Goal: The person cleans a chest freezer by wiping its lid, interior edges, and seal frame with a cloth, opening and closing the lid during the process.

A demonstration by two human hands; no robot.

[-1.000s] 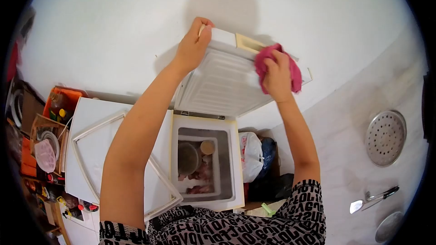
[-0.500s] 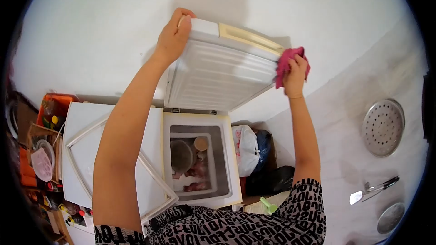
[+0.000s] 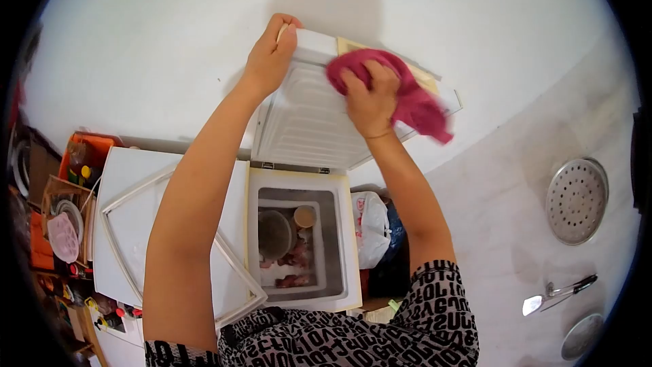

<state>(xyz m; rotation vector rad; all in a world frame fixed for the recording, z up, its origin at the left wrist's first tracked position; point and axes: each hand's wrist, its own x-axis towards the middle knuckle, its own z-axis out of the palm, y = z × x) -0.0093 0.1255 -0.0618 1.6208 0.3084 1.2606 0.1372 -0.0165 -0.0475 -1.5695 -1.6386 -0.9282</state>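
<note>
A white chest freezer [image 3: 353, 245] stands in front of me with its hinged lid [image 3: 299, 122] raised toward the wall. My left hand [image 3: 272, 54] is closed round the lid's upper left corner. With my right hand [image 3: 372, 95] I press a dark pink cloth [image 3: 421, 105] on the lid's front edge, over part of the cream handle strip [image 3: 350, 46]. The cloth's loose end hangs to the right, blurred. Inside the freezer are a round grey pot [image 3: 275, 234], a small round tub [image 3: 305, 217] and pieces of reddish meat [image 3: 297, 255].
A loose white gasket frame [image 3: 122, 251] lies on the white surface at left. Orange crates [image 3: 102, 141] and a pink plastic item [image 3: 63, 239] sit further left. Plastic bags [image 3: 372, 230] stand right of the freezer. A perforated metal disc [image 3: 577, 200] and utensils [image 3: 557, 295] hang on the right wall.
My right hand and the cloth have moved left along the lid's front edge, from its right corner to near the middle. My left hand still holds the left corner.
</note>
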